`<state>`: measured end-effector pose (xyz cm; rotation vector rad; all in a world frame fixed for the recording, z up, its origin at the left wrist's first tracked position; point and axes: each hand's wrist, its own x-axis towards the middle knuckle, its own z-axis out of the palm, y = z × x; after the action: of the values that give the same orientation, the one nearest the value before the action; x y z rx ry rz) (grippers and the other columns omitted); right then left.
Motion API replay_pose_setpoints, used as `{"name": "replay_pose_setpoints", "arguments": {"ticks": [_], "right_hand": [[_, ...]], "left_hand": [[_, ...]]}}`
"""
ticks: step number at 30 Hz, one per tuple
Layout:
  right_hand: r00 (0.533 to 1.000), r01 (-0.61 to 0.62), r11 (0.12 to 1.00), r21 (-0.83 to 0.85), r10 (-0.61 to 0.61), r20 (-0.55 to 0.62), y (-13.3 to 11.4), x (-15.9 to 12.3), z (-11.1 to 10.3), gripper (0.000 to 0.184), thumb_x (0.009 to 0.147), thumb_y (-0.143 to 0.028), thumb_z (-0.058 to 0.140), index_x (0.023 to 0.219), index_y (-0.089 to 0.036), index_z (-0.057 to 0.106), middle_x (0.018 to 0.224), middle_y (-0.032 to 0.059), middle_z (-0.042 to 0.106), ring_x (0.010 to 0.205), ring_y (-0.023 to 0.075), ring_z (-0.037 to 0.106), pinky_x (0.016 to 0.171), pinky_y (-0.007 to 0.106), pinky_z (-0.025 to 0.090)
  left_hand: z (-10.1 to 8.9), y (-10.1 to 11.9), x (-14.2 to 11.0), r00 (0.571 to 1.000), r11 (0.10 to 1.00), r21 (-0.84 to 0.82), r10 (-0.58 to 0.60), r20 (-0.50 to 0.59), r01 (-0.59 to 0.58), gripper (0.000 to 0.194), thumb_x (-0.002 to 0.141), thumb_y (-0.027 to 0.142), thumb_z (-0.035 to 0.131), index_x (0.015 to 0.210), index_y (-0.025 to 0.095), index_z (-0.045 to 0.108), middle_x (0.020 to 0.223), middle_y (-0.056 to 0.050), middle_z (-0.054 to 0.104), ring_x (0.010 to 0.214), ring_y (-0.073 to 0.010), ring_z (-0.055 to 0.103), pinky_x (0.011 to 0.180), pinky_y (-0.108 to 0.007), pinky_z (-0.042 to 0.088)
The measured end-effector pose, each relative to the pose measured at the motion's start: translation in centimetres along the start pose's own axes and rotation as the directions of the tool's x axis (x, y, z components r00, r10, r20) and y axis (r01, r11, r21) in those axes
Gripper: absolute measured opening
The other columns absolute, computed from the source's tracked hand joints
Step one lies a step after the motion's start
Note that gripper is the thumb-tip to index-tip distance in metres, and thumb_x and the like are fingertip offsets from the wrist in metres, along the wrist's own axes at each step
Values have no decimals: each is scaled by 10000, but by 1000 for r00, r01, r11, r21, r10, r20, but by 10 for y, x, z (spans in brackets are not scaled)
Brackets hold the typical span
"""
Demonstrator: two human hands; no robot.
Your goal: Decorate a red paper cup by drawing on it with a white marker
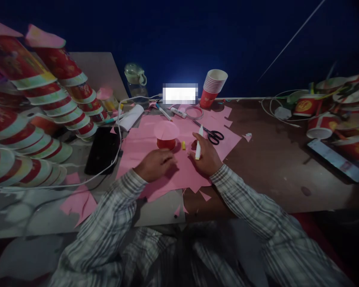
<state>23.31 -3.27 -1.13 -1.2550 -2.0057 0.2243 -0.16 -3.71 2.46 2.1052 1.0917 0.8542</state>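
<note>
The right hand (208, 156) grasps a white marker (199, 143) (yellowish at its near end) over pink paper (185, 173); the left hand (154, 164) — loosely curled, unladen — is near a red cup (166, 144) topped with a pink cone (166, 130).

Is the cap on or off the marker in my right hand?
Off: a small yellow cap lies on the pink paper, apart from the marker in your right hand.

Shows matt pink paper (184, 174), smooth plastic on the held marker (199, 144). Looks glossy on the black phone (100, 150).
</note>
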Motion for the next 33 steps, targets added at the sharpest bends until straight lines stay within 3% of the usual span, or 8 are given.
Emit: {"name": "replay_pose_setpoints", "arguments": {"ticks": [3,8,13,22,25,28,30,33], "right_hand": [[999,-3,1000,4,3,-43,0,1,-2,562,879,-285,618,1405,-169,457,986,112,695,904,295,644,864,503,543],[987,-34,999,-3,33,-156,0,2,-5,576,855,-230,620,1405,-170,461,992,98,687,907,282,651,874,494,548],[986,-6,1000,-1,6,-166,3,3,-3,530,876,-272,613,1380,-179,481,962,87,688,888,273,655,858,481,554],[979,-27,999,44,35,-200,2,7,-8,511,886,-282,608,1377,-195,495,948,78,697,878,264,659,859,479,558],[977,-43,996,72,57,-206,0,8,-11,500,885,-279,605,1367,-190,508,933,78,698,859,260,663,849,478,566],[970,-27,992,122,55,-237,-5,9,-17,458,922,-308,580,1361,-193,518,910,71,700,866,249,670,873,472,565],[958,-9,980,200,66,-278,-10,8,-21,432,968,-368,535,1369,-207,520,882,59,696,838,232,672,861,460,567],[936,45,947,318,71,-344,-18,5,-27,442,1018,-493,424,1326,-222,589,819,47,678,776,219,664,790,446,573]], "left_hand": [[33,15,2,981,978,161,109,161,-135,248,973,298,484,1065,205,695,1203,-117,707,1062,-251,692,825,-378,590],[58,26,13,988,904,424,-112,109,55,422,965,218,480,1381,157,526,1582,-236,402,1168,-347,670,789,-441,614],[54,40,28,936,791,582,-324,136,189,417,1004,186,368,1389,161,525,1541,-238,451,1064,-333,714,785,-459,604],[51,45,27,943,762,636,-287,165,121,338,1021,286,369,1174,122,623,1216,-169,652,954,-273,701,718,-366,552],[53,40,23,959,870,452,-267,98,196,287,981,241,442,1169,104,611,1149,-167,671,966,-263,679,798,-383,547],[57,37,20,973,973,-23,-231,2,231,317,927,231,537,1223,130,591,977,-101,695,871,-205,665,818,-355,551],[58,37,19,955,858,-429,-292,44,282,293,911,292,582,1160,139,612,768,-39,658,701,-167,643,714,-324,562],[56,39,19,907,434,-827,-374,196,357,290,832,361,703,1000,149,599,663,12,609,547,-134,613,569,-293,561]]}}
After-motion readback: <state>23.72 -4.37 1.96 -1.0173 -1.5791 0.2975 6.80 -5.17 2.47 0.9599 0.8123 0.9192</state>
